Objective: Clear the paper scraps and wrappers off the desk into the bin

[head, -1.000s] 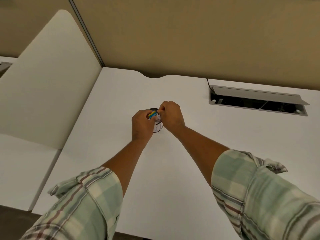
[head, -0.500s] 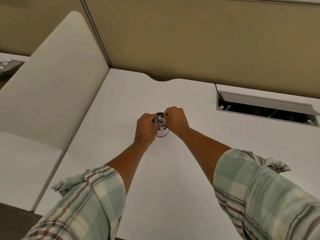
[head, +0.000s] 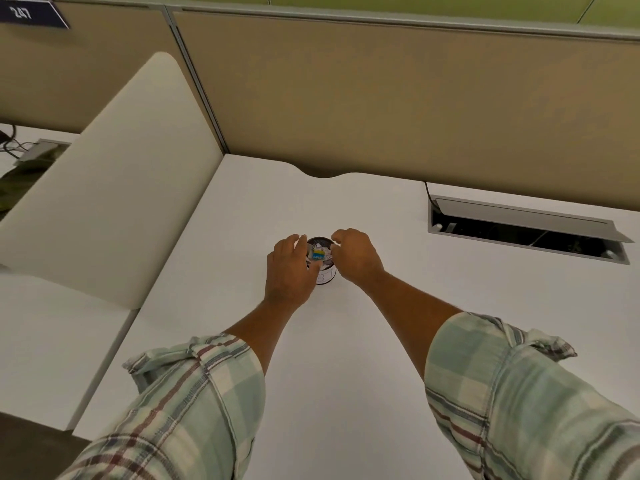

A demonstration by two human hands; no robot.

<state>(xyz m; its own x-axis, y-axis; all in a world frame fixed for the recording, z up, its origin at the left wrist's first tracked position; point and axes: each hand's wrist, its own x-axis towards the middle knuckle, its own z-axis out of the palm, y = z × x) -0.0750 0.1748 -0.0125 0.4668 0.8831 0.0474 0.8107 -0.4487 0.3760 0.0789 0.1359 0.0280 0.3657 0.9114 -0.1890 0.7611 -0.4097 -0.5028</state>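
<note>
A small round bin point(head: 327, 277) with a dark rim and a white label stands on the white desk point(head: 346, 358). Inside it lie crumpled paper scraps and a blue and yellow wrapper point(head: 317, 255) on top. My left hand point(head: 289, 271) rests against the bin's left side, fingers spread and holding nothing. My right hand point(head: 355, 256) hovers at the bin's right rim, fingers curled loosely and apart, also holding nothing. The bin's lower left is hidden behind my left hand.
A cable hatch point(head: 526, 233) with its lid raised is set into the desk at the right. A beige partition wall point(head: 381, 105) runs along the back. A white divider panel point(head: 114, 188) stands on the left.
Both hands pinched the wrapper over the bin, then let it go into the bin. The fingers have now spread apart. The camera has tilted up.
</note>
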